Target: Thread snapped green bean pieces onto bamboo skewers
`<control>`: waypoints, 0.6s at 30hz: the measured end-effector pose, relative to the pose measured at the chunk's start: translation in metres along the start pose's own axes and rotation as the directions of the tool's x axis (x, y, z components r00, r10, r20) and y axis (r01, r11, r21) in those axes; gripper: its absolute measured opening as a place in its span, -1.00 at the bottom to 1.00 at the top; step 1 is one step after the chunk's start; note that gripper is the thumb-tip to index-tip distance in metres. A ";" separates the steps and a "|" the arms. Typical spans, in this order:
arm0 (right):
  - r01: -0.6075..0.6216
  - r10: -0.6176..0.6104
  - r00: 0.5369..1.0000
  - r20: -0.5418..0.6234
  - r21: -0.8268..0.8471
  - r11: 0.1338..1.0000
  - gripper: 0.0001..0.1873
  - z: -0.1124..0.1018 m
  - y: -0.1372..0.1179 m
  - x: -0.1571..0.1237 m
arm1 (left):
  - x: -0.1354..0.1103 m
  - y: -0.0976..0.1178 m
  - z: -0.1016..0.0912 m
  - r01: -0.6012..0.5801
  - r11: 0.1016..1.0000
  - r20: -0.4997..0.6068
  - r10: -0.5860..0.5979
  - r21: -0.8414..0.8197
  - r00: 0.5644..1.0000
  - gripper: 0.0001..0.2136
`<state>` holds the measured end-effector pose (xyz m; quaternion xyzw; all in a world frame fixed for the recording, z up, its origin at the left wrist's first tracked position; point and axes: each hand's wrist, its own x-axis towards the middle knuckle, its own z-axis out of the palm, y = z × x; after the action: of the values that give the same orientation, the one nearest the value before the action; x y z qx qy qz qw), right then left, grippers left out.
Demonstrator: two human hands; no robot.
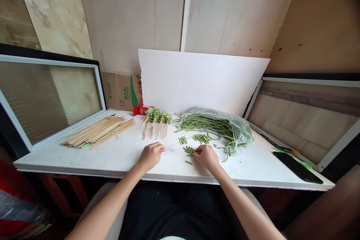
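My left hand [152, 155] is closed around the blunt end of a thin wooden skewer [172, 145], which points right, just above the table. Several short green bean pieces [182, 140] sit side by side across it near its tip. My right hand [206, 156] has its fingertips pinched on a cut bean piece at the edge of a small pile [189, 151] of such pieces. Another heap of cut bean pieces [201, 138] lies just behind that hand. One loose piece [188, 162] rests in front of the pile.
Loose skewers [98, 130] lie at left. Filled bean skewers [159, 116] are stacked at the back, by a red packet [140, 110] and a cardboard box [120, 90]. A plastic bag [242, 127] of long green beans [208, 124] stands right of centre. A black phone [298, 167] lies far right.
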<state>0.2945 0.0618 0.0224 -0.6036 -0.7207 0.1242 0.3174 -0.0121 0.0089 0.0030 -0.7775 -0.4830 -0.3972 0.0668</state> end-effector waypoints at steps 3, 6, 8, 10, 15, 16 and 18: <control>-0.016 0.016 1.000 -0.003 -0.093 0.996 -0.91 0.002 -0.004 -0.003 | 0.000 0.000 0.000 0.000 1.000 0.003 0.000 0.006 1.000 -0.82; 0.010 -0.018 0.997 -0.074 -0.106 0.994 -0.93 -0.001 -0.003 -0.002 | 0.000 0.000 0.000 -0.002 1.000 0.007 0.002 0.009 1.000 -0.82; 0.029 -0.036 0.991 -0.129 -0.058 0.998 -0.93 -0.004 0.002 0.002 | 0.000 0.000 0.000 0.002 1.000 0.013 -0.002 0.012 1.000 -0.82; 0.043 -0.032 0.992 -0.126 0.086 0.995 -0.90 -0.007 0.007 0.007 | 0.000 -0.001 0.001 0.007 1.000 0.016 -0.007 0.014 1.000 -0.82; -0.104 0.100 0.994 0.045 0.670 0.735 -0.64 -0.007 0.018 0.016 | 0.000 -0.001 0.000 0.014 1.000 0.031 -0.015 0.021 0.999 -0.83; -0.145 0.131 0.988 0.078 0.734 0.663 -0.58 -0.007 0.019 0.017 | 0.001 0.000 0.000 0.018 1.000 0.036 -0.019 0.024 0.999 -0.83; -0.189 0.160 0.980 0.122 0.825 0.533 -0.54 -0.007 0.021 0.018 | 0.001 0.000 0.000 0.027 0.999 0.045 -0.028 0.029 0.999 -0.83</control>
<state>0.3142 0.0828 0.0211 -0.4480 -0.5169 0.4908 0.5397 -0.0117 0.0093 0.0040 -0.7785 -0.5006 -0.3735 0.0615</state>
